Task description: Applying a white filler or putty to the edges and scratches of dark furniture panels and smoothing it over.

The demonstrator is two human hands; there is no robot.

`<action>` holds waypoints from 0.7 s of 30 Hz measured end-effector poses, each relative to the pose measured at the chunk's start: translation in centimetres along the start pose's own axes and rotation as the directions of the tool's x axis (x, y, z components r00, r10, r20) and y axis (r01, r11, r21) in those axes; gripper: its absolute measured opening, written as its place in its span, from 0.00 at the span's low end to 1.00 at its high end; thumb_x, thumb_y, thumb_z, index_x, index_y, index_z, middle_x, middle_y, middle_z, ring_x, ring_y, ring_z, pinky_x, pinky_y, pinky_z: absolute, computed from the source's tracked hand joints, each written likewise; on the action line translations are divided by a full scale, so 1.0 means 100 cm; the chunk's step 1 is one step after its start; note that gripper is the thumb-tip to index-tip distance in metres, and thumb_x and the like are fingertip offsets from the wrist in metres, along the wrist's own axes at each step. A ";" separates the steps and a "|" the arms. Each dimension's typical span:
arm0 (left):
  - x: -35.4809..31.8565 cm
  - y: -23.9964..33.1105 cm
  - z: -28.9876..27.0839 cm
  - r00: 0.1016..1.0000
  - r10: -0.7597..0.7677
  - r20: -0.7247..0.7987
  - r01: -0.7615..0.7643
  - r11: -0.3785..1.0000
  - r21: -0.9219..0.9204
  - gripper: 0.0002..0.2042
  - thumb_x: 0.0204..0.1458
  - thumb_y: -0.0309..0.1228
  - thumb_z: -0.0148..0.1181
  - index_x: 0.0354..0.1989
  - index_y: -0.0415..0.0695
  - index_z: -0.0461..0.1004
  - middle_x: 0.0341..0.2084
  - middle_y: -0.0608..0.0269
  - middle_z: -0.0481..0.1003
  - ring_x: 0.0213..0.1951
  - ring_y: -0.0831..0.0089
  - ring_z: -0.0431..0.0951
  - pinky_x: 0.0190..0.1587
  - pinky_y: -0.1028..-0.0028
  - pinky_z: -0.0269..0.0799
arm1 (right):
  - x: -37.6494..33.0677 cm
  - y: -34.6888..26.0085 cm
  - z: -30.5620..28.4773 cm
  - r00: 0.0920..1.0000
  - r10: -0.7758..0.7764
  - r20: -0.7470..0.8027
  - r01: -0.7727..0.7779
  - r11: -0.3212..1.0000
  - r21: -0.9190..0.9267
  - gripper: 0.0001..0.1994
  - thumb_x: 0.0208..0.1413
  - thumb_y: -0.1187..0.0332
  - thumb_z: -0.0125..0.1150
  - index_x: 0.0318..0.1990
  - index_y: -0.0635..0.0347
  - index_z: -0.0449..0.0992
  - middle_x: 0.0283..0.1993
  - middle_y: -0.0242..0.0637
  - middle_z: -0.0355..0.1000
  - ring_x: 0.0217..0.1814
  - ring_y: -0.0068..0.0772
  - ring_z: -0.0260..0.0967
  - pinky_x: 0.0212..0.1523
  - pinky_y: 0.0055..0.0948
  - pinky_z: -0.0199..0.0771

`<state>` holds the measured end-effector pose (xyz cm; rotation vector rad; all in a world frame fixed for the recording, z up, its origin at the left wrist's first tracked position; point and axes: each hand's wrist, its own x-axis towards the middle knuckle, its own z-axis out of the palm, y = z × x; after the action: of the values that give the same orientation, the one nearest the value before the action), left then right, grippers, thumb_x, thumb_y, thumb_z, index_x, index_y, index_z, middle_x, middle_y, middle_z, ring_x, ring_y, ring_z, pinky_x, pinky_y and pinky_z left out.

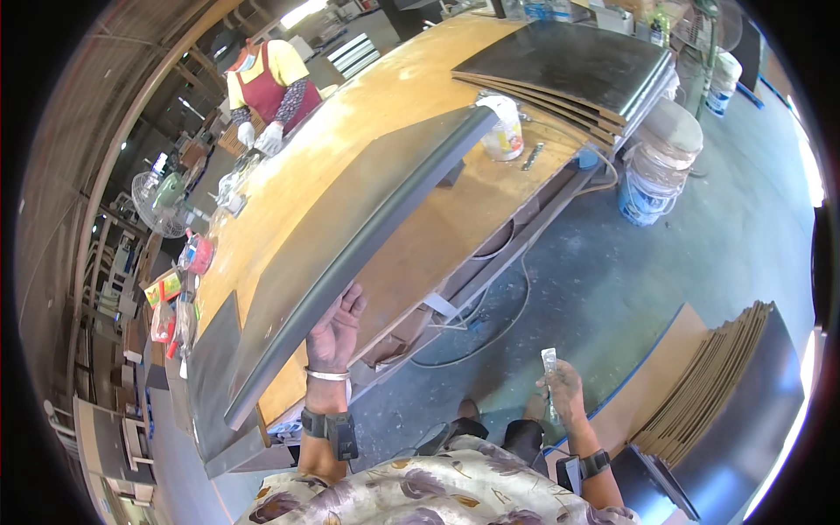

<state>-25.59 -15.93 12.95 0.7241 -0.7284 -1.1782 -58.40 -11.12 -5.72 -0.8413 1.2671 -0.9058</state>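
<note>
A long dark panel (350, 206) with a rounded grey front edge lies across the wooden worktable, its near edge raised above the tabletop. My left hand (334, 337) is at that edge, palm up, fingers loosely bent and apart. Part of the hand is hidden by the panel, so I cannot tell how firmly it touches. Away from the table, low on the right, my right hand (565, 391) is closed around a narrow flat tool smeared white (549, 360), its pale end pointing up.
Stacked dark panels (564, 66) lie at the table's far end, near a white tub (502, 131). Buckets (652, 179) and a loose hose (528, 297) are on the floor. More panels (717, 385) lean at right. Across the table, a gloved person (271, 87) works.
</note>
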 end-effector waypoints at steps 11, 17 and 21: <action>-0.026 -0.037 -0.027 0.996 -0.091 0.007 0.091 0.996 -0.002 0.11 0.48 0.25 0.55 0.42 0.44 0.71 0.40 0.60 0.74 0.43 0.67 0.73 0.44 0.67 0.71 | 0.013 0.006 -0.003 1.000 0.015 0.003 -0.015 1.000 0.000 0.14 0.57 0.67 0.46 0.48 0.64 0.63 0.24 0.33 0.69 0.16 0.16 0.60 0.14 0.17 0.61; -0.060 -0.085 -0.054 0.976 -0.219 -0.011 0.219 0.975 0.022 0.18 0.43 0.39 0.62 0.43 0.47 0.71 0.43 0.62 0.73 0.45 0.69 0.73 0.48 0.67 0.68 | 0.026 -0.010 -0.010 0.999 -0.008 0.042 0.007 0.999 0.037 0.15 0.57 0.66 0.46 0.50 0.63 0.63 0.24 0.33 0.69 0.16 0.16 0.60 0.15 0.17 0.62; -0.082 -0.127 -0.071 0.955 -0.278 -0.102 0.280 0.960 0.001 0.20 0.41 0.42 0.62 0.42 0.48 0.72 0.41 0.65 0.74 0.43 0.68 0.74 0.46 0.65 0.68 | 0.042 -0.038 -0.015 1.000 -0.014 -0.027 0.017 0.993 0.117 0.14 0.58 0.68 0.42 0.49 0.62 0.65 0.24 0.32 0.68 0.20 0.15 0.60 0.20 0.17 0.62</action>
<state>-28.43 -10.01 -2.38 0.9153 -0.5627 -1.3819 -59.91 -16.55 -4.17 -0.7498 1.2195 -0.9964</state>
